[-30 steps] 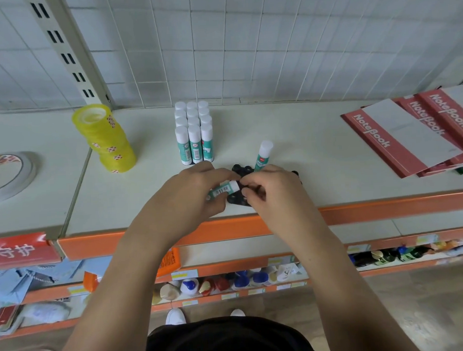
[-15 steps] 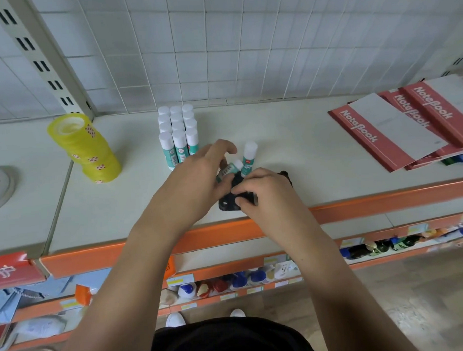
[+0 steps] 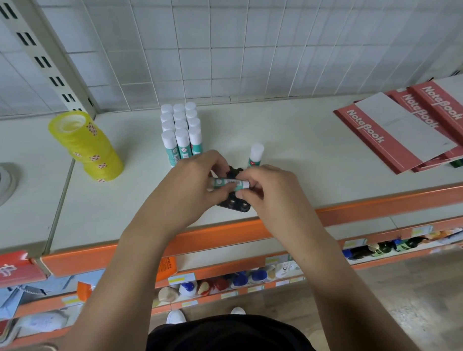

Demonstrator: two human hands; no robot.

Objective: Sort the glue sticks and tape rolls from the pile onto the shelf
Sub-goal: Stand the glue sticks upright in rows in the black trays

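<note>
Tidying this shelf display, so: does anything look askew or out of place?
The yellow tape stack looks crooked, its rolls staggered rather than aligned. One glue stick stands alone, apart from the neat block of glue sticks.

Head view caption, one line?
Left hand and right hand hold a glue stick sideways over a black tray, near upright glue sticks and stacked yellow tape.

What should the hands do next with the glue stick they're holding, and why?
Probably stand the glue stick upright beside the standing rows: the left hand and right hand hold it sideways above the black holder, and the sorted ones stand caps up.
</note>
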